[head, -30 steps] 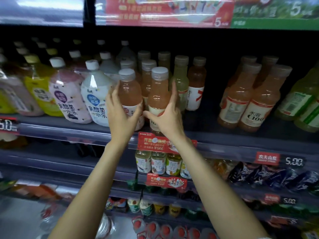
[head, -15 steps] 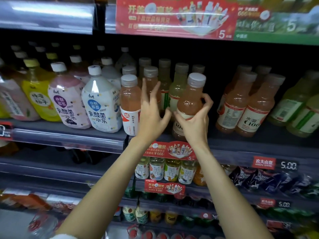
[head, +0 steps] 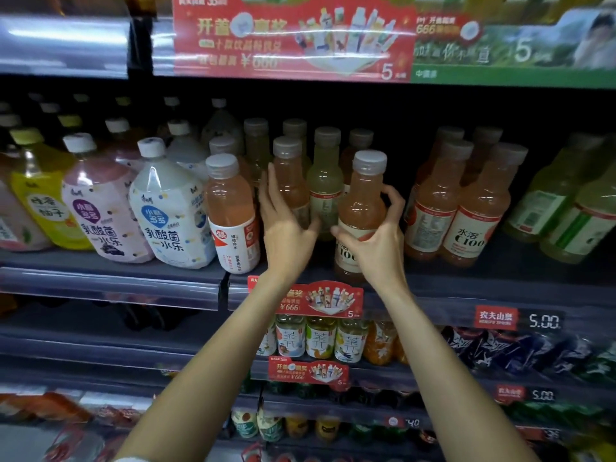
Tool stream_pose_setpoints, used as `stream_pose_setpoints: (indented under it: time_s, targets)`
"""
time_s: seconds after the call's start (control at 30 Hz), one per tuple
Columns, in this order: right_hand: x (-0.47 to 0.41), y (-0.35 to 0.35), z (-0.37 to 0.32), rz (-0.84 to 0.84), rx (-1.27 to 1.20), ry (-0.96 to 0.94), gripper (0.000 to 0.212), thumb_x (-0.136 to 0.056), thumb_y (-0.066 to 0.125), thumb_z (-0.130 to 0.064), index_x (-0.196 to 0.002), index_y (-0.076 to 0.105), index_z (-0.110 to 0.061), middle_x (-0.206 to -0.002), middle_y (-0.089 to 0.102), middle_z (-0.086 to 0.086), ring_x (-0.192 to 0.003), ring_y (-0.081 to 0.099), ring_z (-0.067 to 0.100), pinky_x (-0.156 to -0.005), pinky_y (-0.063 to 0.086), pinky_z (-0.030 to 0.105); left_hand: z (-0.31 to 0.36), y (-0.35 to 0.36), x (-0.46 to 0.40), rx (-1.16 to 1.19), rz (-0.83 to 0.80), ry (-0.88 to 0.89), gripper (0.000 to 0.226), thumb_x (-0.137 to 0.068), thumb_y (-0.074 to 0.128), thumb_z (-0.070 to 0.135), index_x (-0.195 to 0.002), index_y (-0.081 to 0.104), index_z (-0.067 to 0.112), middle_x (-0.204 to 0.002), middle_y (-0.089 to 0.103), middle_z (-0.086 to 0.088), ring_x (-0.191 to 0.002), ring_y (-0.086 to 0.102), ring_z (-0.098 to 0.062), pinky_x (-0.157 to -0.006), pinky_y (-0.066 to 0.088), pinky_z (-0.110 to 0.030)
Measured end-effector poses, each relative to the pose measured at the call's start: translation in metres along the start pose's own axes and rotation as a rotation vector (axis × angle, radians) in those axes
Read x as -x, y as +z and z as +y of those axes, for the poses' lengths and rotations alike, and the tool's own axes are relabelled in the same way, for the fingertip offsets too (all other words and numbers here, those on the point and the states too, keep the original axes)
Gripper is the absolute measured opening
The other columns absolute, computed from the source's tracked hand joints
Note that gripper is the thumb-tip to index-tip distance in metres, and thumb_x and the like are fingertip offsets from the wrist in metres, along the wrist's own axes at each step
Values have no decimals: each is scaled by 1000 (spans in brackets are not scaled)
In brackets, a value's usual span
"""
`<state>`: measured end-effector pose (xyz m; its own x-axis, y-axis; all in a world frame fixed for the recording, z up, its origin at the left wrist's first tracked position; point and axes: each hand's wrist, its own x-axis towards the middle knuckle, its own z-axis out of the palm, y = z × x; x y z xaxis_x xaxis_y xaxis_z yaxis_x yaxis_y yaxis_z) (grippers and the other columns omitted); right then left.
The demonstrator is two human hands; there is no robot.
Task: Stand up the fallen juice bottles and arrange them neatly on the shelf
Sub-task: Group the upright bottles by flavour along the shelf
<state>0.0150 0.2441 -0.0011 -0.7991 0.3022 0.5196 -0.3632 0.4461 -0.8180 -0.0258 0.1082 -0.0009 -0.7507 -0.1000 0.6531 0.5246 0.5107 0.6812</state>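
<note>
I am watching from the head camera as my right hand (head: 378, 243) is gripping the orange juice bottle (head: 361, 215) at the front of the shelf (head: 466, 281). The thumb is crossing the label low on the bottle's front and the fingers (head: 395, 203) are curling round its right side. The bottle is tilting a little, its grey cap leaning to the right, and its base is sitting at the shelf edge just above the red promotion tag (head: 320, 298).

My left hand (head: 283, 225) is holding nothing: its fingers are lying straight and slightly spread, pointing upward, and they are resting against the orange bottle (head: 290, 181) that is standing in the second row. Its thumb is reaching towards the pale green bottle (head: 325, 181), which is standing between the two hands; I cannot tell whether the thumb is touching it.

Just left of my left hand, a pink-orange bottle with a white label (head: 231, 215) is standing upright at the shelf front. Beside that, a white milky-drink bottle (head: 168, 208) and a pink one (head: 100, 208) are leaning leftward. To the right of the gripped bottle, well apart from it, two more orange bottles (head: 466, 205) are leaning to the right, with green bottles (head: 566, 208) beyond them.
</note>
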Motion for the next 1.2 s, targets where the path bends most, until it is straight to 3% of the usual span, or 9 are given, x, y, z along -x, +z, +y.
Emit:
stream_pose_setpoints:
  time_s: [0.13, 0.27, 0.43, 0.57, 0.73, 0.8, 0.97, 1.1, 1.2]
  targets:
    - [2, -2, 6, 16, 14, -20, 89, -69, 83, -26, -139, 29, -25, -130, 49, 5, -111, 52, 8, -93, 44, 16, -10, -3, -1, 31, 25, -19, 92, -80, 75, 13, -151, 17, 13, -149, 30, -15, -133, 37, -17, -97, 30, -8]
    - [10, 0, 9, 46, 12, -11, 87, -72, 81, -28, -143, 31, -25, -129, 44, 2, -107, 43, -4, -86, 30, -5, -13, -12, 8, 137, 89, 31, 87, -75, 81, 16, -146, 30, 24, -144, 40, 8, -134, 38, -5, -109, 35, -23]
    - [20, -12, 4, 195, -227, 17, 77, -76, 78, -21, -135, 31, -32, -131, 45, -12, -122, 44, -5, -99, 35, 12, 7, -13, 36, 258, 69, 103, 91, -72, 85, 14, -144, 30, 24, -145, 41, -1, -136, 40, -19, -108, 39, -48]
    - [28, -49, 6, 419, -347, 38, 75, -78, 76, -20, -131, 26, -40, -131, 38, -24, -123, 43, -6, -102, 38, 16, 31, 3, 32, 298, -28, 135, 92, -70, 85, 12, -142, 27, 18, -143, 40, 2, -134, 39, -8, -110, 37, -33]
    - [20, -105, 24, 561, -174, 3, 79, -78, 77, -21, -140, 28, -25, -139, 41, -8, -128, 42, 3, -104, 38, 21, 61, 40, 31, 393, -276, 100, 97, -68, 86, 12, -143, 25, 23, -144, 39, 5, -132, 41, -4, -108, 39, -26]
    - [15, -122, 33, 545, -105, 17, 82, -77, 77, -25, -143, 28, -23, -142, 40, -3, -130, 41, 7, -108, 36, 26, 69, 59, 35, 402, -338, 106, 97, -70, 85, 14, -144, 24, 25, -147, 38, -1, -135, 40, -10, -111, 37, -33]
    - [7, -141, 45, 443, 31, 53, 79, -76, 77, -17, -142, 34, -22, -117, 39, -18, -105, 34, -31, -84, 27, -7, 71, 90, 37, 458, -380, 78, 93, -74, 81, 17, -147, 24, 20, -151, 35, -5, -138, 36, -18, -112, 34, -47]
    - [4, -148, 50, 371, 73, 80, 79, -75, 77, -11, -143, 36, -25, -117, 44, -1, -99, 39, -28, -81, 30, -6, 64, 91, 31, 502, -382, 33, 89, -78, 75, 11, -146, 21, 29, -150, 34, 12, -138, 34, -5, -114, 33, -35]
    - [4, -147, 49, 343, 79, 79, 81, -75, 79, -14, -142, 35, -25, -121, 44, -1, -102, 40, -26, -81, 31, -5, 54, 91, 21, 450, -333, 5, 88, -79, 71, 16, -149, 20, 31, -153, 32, 5, -140, 33, -9, -114, 33, -43]
